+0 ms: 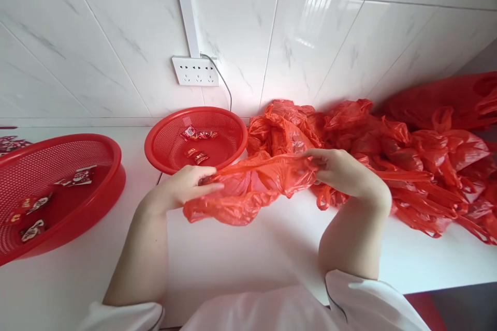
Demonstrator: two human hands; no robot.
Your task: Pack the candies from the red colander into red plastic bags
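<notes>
A thin red plastic bag (248, 189) is stretched sideways above the white table, crumpled and partly spread. My left hand (194, 183) is closed on its left end, with some fingers inside or behind the plastic. At the other end my right hand (326, 165) pinches the bag between thumb and fingers. Just beyond my left hand stands a round red basket (151, 147) with several small wrapped packets (200, 135) in it. Bunched red plastic bags (287, 129) lie behind my right hand.
A larger red basket (116, 165) with several packets stands at the left. More packets (11, 144) lie at the far left edge. Many filled or bunched red bags (435, 165) cover the right side of the white table (240, 264). A socket panel (196, 71) is on the tiled wall.
</notes>
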